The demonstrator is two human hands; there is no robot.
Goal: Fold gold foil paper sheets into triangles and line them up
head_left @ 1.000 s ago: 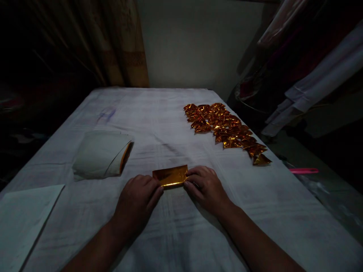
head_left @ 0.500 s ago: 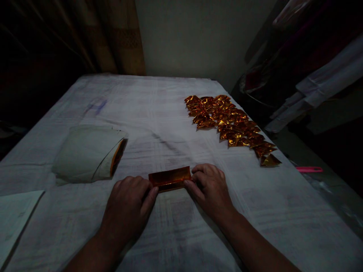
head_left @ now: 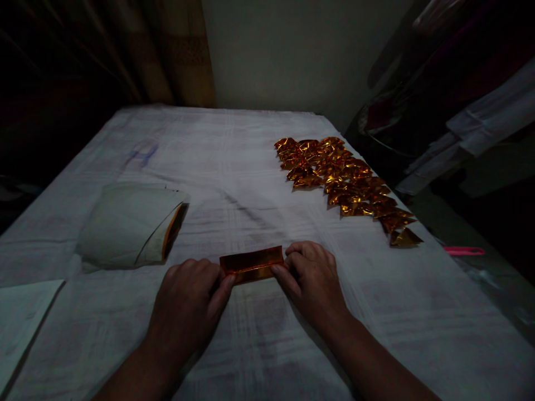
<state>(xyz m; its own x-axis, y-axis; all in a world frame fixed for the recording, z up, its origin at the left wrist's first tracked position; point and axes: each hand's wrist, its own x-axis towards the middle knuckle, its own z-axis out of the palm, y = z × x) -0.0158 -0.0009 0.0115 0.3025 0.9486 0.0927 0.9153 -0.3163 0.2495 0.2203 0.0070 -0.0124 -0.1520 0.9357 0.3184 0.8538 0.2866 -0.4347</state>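
Head view — foil strip, orange-gold, creased.

Bare cloth lies open ahead of both hands, right up to the far edge. A rolled paper stack blocks the left side, a row of folded gold pieces the right; the dark surroundings are probably cluttered.

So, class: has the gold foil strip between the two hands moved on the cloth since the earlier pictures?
Cannot tell. The camera itself shifted; the gold foil strip keeps about the same place relative to the curled paper stack, pinched by left hand and right hand.
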